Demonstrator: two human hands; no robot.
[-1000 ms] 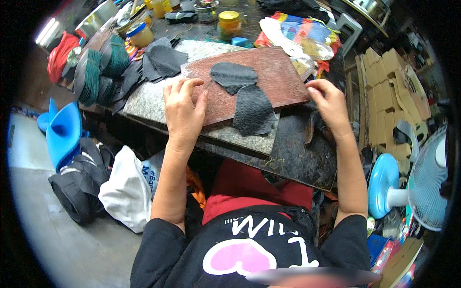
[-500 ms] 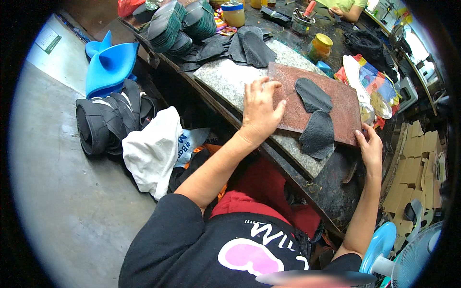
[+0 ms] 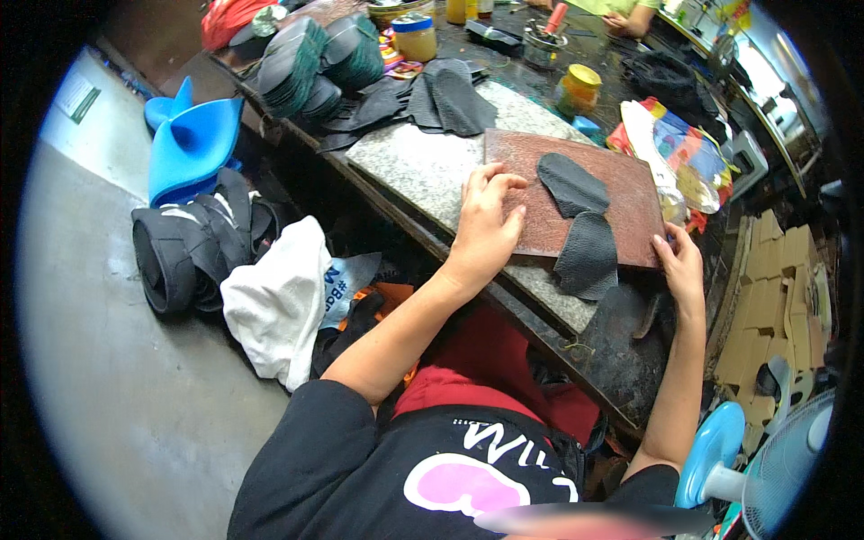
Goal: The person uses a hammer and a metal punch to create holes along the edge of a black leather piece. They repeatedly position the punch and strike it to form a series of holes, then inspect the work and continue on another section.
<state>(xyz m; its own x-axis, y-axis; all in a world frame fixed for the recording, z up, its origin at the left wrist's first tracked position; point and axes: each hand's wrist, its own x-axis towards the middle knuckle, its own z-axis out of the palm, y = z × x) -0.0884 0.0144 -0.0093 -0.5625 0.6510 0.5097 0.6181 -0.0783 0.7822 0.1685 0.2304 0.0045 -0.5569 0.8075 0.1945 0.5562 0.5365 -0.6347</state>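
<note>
A reddish-brown rectangular board [image 3: 517, 198] lies over a speckled stone slab [image 3: 423, 166] on the dark workbench. On the board are two black leather pieces [image 3: 572, 184] with rounded ends; the lower leather piece [image 3: 587, 256] hangs past its near edge. My left hand [image 3: 486, 225] is at the board's left edge, its fingers bent a little and the thumb held apart. At the right edge, my right hand [image 3: 681, 265] grips the board's near corner between thumb and fingers. Several more black leather pieces [image 3: 454, 97] lie at the slab's far end.
Stacks of dark, green-edged cut pieces [image 3: 292, 67] stand at the far left. Beyond the slab are a yellow-lidded jar [image 3: 578, 90] and a tin of tools [image 3: 544, 45]. A white cloth [image 3: 274, 301] hangs left of me; a fan [image 3: 787, 477] stands at lower right. Another person's hand [image 3: 621, 24] shows at the back.
The whole view has shifted slightly. Both hands stay at the board's edges, and the leather pieces keep their places on it.
</note>
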